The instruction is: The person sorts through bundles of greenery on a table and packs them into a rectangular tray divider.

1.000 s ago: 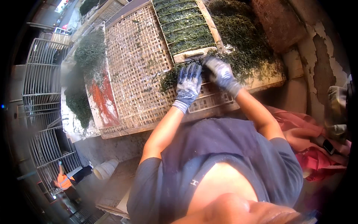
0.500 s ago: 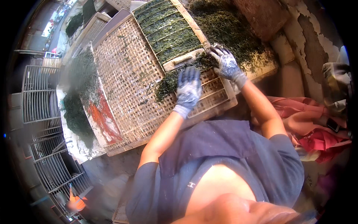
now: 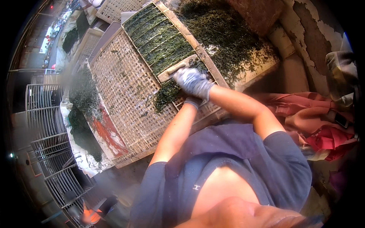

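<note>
My right hand [image 3: 192, 81], in a grey-and-white glove, reaches across to a wooden block [image 3: 165, 76]. Its fingers are bent at the block and slightly blurred; they look closed on it. Beneath it is my left hand [image 3: 194, 101], also gloved, of which only the cuff shows; its fingers are hidden. The block lies at the near end of a slatted wooden frame [image 3: 207, 60], whose sections hold flat dark green seaweed [image 3: 157, 41]. A loose clump of seaweed [image 3: 167, 97] sits just nearer than the block.
The frame lies on a woven bamboo mat [image 3: 129, 91]. More seaweed heaps on a board [image 3: 262, 68] at the right and on a white sheet [image 3: 85, 165] at the left. Metal racks [image 3: 43, 110] stand far left. Red cloth [image 3: 323, 133] lies at the right; an orange-clad person is lower left.
My right hand has moved left from the frame's edge to the wooden block. My left hand, spread over the loose seaweed before, is now under it. The view has shifted slightly.
</note>
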Motion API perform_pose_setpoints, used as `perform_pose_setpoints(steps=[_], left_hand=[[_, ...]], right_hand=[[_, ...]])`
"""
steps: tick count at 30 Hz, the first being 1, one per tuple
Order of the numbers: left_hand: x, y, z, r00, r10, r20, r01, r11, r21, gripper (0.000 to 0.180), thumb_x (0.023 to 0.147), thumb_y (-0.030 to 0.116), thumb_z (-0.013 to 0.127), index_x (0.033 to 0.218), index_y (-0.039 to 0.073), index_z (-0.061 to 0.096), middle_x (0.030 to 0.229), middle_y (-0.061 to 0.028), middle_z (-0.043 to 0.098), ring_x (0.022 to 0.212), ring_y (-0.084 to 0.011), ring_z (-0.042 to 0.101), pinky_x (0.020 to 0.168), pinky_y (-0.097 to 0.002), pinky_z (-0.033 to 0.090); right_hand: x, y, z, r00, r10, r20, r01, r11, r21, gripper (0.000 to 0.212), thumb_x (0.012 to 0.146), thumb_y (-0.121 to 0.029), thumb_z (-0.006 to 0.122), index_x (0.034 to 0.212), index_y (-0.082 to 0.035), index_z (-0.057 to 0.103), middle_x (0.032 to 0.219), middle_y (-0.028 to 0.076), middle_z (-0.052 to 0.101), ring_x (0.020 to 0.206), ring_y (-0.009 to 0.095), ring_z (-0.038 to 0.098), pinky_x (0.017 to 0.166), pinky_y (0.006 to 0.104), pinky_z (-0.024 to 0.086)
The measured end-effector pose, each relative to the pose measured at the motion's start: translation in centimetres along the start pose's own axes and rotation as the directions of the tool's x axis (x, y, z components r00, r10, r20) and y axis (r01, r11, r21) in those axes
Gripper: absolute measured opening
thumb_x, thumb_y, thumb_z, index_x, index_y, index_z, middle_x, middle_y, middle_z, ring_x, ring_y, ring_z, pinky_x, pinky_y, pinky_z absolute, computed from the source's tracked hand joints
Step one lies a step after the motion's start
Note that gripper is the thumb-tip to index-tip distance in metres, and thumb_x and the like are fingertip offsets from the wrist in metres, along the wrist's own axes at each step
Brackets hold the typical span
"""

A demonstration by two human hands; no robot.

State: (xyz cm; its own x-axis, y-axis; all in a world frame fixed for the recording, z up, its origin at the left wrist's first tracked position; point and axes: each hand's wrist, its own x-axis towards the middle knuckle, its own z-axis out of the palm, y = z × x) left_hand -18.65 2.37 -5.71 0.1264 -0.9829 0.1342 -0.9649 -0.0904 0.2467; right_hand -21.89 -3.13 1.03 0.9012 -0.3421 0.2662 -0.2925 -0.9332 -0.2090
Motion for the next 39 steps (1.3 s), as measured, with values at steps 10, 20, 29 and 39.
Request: perform_pose_setpoints(steps=[10,20,29,39], left_hand=[[-2.3,-4.0,6.9,0.985,0.106,-0.136,-0.044,0.917,0.398,0.042,0.109,0.041,0.047,0.138,0.015,0.063,0.127,-0.0150,0.070,0.122,-0.0261,0.066,0.104,-0.0433,0.055],[-6.4,-3.8,-9.2,0.989,0.099,-0.115,-0.084,0.988,0.127,0.046,0.098,0.028,0.066,0.139,0.009,0.064,0.139,-0.0159,0.068,0.131,-0.0329,0.064,0.120,-0.0448,0.043],[-15.8,-9.5,-13.0,0.999,0.041,0.002,-0.040,0.954,0.296,0.070,0.095,0.034,0.069,0.161,0.031,0.045,0.171,-0.0143,0.034,0.156,-0.0341,0.034,0.132,-0.0527,0.020],[-12.4,-14.9,-14.9,0.987,0.067,0.143,-0.120,0.908,0.402,0.037,0.101,0.017,0.059,0.136,0.022,0.068,0.121,-0.0056,0.075,0.111,-0.0231,0.072,0.091,-0.0457,0.060]], right_hand=[[-3.3,3.9,-4.0,0.912,-0.375,-0.167,0.411,0.825,0.389,0.024,0.092,-0.024,0.070,0.113,-0.014,0.076,0.118,0.015,0.074,0.119,0.032,0.069,0.103,0.0449,0.055],[-3.9,9.3,2.1,0.963,0.265,0.052,-0.165,0.426,0.890,0.032,0.102,-0.019,0.062,0.126,0.002,0.071,0.120,0.014,0.075,0.115,0.023,0.069,0.105,0.0353,0.052],[-2.5,6.0,-0.7,0.956,0.198,0.218,-0.283,0.411,0.867,0.035,0.104,-0.027,0.064,0.126,-0.001,0.072,0.120,0.017,0.075,0.116,0.029,0.069,0.104,0.0393,0.052],[-1.0,6.0,-1.0,0.840,0.199,0.504,-0.542,0.318,0.778,0.038,0.105,-0.031,0.065,0.130,-0.003,0.071,0.121,0.013,0.076,0.112,0.023,0.070,0.102,0.0372,0.053]])
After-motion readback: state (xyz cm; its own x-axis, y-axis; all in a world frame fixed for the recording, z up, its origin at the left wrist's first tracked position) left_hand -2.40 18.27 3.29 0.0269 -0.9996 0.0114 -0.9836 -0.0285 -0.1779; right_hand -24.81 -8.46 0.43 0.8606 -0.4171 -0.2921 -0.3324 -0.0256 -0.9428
